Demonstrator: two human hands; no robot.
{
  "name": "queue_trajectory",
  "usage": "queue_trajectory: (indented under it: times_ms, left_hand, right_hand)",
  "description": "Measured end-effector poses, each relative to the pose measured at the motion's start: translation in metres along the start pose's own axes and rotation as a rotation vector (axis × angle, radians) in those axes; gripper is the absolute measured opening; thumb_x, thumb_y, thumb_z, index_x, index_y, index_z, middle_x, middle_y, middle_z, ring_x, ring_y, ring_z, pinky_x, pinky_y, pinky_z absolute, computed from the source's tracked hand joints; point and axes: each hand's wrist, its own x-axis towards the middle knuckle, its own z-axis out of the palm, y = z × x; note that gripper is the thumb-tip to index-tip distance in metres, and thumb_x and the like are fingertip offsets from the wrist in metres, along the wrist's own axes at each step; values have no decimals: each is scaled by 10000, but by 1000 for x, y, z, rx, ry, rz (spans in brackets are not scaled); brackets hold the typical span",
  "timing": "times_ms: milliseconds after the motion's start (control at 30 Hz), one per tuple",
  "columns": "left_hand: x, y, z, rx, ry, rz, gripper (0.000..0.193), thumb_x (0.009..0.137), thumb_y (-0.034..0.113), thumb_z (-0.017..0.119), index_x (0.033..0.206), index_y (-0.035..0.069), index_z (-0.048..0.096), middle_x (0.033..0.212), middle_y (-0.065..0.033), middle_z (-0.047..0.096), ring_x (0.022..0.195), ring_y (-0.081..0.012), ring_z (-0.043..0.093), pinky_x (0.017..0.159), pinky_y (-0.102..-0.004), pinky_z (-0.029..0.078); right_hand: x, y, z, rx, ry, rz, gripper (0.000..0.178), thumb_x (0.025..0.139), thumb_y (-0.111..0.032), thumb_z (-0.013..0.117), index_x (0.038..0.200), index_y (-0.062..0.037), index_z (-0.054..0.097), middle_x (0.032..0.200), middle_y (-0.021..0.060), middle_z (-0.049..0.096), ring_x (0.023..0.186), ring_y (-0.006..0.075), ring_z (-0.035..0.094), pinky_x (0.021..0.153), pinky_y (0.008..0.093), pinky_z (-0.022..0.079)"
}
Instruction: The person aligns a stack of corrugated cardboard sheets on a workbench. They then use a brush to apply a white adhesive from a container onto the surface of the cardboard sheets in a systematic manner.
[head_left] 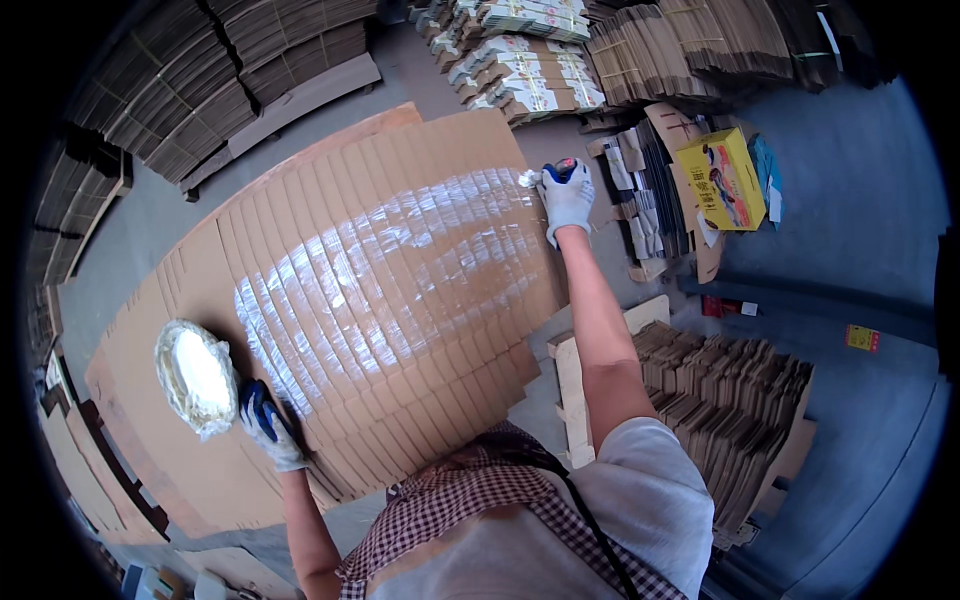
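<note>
A row of brown cardboard sheets (400,365) lies fanned out in overlapping strips, with a wet, shiny whitish band across the middle. At the far right end of the row, my right hand (568,197), in a white and blue glove, is closed around a small tool with a white-coated tip (528,179). Most of that tool is hidden in the glove; its kind cannot be made out. My left hand (268,428), gloved alike, rests with fingers extended by the near left edge of the row. Beside it stands a plastic-lined bowl (168,372) of white paste.
Bundled flat cardboard stacks (180,90) stand at the far left, printed carton bundles (525,75) at the far side. A yellow box (722,180) sits at the right. Nearer, a pallet (572,385) borders more stacked cardboard (715,400).
</note>
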Motion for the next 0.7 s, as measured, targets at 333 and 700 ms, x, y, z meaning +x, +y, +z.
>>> queue_trajectory:
  times_ms: [333,700]
  left_hand:
    - [0,1,2,-3,25,0,358,994,167,451,1262,-15,604,1306,-172,604,1250,-339,506,1108,-448,320]
    - [-1,-1,-2,11,19,0,374,987,193,452,1254,-21,602,1299,-186,601,1242,-354,508,1099,-457,327]
  right_hand:
    - [24,-5,13,-53,-105,32,575,757,-323,783,1188,2,585,1138,191,614,1048,357,621,915,426,492]
    - [34,0,4,-191,-208,1,580,793,-356,745,1233,-26,562,1228,179,580,1077,361,612,934,440,492]
